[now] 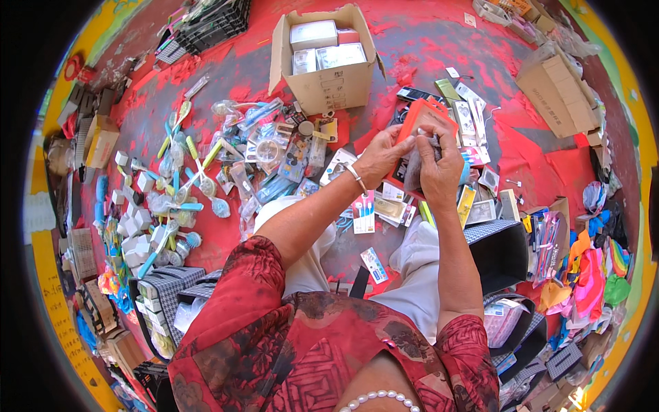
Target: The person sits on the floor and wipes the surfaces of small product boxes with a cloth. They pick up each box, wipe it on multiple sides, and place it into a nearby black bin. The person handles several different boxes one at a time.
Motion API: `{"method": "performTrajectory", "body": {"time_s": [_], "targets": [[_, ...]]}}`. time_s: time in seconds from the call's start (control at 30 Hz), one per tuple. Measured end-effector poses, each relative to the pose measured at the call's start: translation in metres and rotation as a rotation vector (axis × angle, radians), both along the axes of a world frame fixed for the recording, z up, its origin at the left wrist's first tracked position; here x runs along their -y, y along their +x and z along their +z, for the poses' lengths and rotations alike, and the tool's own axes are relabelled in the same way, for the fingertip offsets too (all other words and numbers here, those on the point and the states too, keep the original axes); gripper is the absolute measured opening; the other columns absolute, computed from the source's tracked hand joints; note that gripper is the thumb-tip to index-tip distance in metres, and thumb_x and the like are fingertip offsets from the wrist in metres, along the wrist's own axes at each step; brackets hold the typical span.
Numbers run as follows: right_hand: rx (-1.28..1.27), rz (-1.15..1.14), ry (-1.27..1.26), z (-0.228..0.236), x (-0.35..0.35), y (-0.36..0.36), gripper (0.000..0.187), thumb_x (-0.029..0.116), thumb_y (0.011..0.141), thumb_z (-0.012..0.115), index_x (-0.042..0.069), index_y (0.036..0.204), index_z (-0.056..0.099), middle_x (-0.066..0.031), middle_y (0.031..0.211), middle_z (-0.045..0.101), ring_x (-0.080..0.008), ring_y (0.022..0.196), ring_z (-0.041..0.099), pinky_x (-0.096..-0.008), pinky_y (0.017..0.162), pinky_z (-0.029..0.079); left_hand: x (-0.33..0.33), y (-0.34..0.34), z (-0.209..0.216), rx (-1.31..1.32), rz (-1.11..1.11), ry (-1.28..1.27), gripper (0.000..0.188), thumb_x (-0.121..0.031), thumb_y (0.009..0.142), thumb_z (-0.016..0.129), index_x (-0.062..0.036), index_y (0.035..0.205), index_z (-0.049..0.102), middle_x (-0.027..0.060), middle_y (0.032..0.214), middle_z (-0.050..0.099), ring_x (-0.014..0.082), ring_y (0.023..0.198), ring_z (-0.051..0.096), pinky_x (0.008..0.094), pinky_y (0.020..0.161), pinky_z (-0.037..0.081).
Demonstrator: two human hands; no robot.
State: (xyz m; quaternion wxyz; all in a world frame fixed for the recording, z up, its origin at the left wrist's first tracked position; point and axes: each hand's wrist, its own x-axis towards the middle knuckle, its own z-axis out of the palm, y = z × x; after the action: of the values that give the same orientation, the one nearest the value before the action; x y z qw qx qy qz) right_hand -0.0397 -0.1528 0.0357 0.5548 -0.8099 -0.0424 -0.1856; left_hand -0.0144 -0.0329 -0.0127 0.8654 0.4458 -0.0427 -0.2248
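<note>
My left hand [381, 154], with a bracelet at its wrist, grips the left edge of a flat orange-red box [417, 113] with a window in its front. My right hand [441, 165] is closed at the box's lower right, its fingers pinching a dark grey, soft-looking item [412, 172] that hangs across the box front. What that item is I cannot make out. Below both hands lie small packaged goods, among them a white and red card pack [363, 213] and a gold-coloured pack [390, 208].
An open cardboard box [336, 93] of white cartons stands ahead. Long-handled brushes [199, 172] and wrapped goods spread over the red floor at left. Checked black bins [501, 254] flank my legs. Bright coloured bags [590, 275] pile at far right, below another carton [557, 96].
</note>
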Motion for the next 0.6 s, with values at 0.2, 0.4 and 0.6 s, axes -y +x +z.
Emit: {"method": "performTrajectory", "body": {"time_s": [0.2,0.4,0.6], "targets": [[-0.422,0.515,0.333,0.008,0.023,-0.021,0.016,0.011,0.077,0.064,0.003,0.091,0.062,-0.0015,0.076,0.060,-0.0080,0.071,0.057,-0.0226,0.064,0.046,-0.016,0.023,-0.005,-0.014,0.284,0.039,0.028,-0.014,0.087,0.058,-0.0009,0.110,0.051,0.0038,0.095,0.061,0.0098,0.083,0.058,0.0244,0.074,0.049],[-0.550,-0.060,0.699,0.004,0.069,-0.001,0.031,0.030,0.086,0.059,0.002,0.100,0.057,-0.0084,0.077,0.061,-0.0139,0.060,0.059,-0.0265,0.052,0.049,-0.026,0.024,0.007,-0.084,0.168,-0.225,0.031,-0.019,0.092,0.049,-0.0023,0.118,0.047,0.0071,0.105,0.059,0.0153,0.090,0.062,0.0295,0.076,0.054],[-0.655,0.341,0.167,-0.005,0.050,-0.007,0.049,0.029,0.078,0.063,-0.003,0.114,0.056,-0.0144,0.100,0.062,-0.0178,0.091,0.058,-0.0294,0.080,0.045,-0.019,0.019,0.018,0.017,0.098,-0.209,0.039,-0.014,0.088,0.055,-0.0028,0.123,0.041,0.0078,0.112,0.055,0.0144,0.096,0.059,0.0287,0.079,0.052]]}}
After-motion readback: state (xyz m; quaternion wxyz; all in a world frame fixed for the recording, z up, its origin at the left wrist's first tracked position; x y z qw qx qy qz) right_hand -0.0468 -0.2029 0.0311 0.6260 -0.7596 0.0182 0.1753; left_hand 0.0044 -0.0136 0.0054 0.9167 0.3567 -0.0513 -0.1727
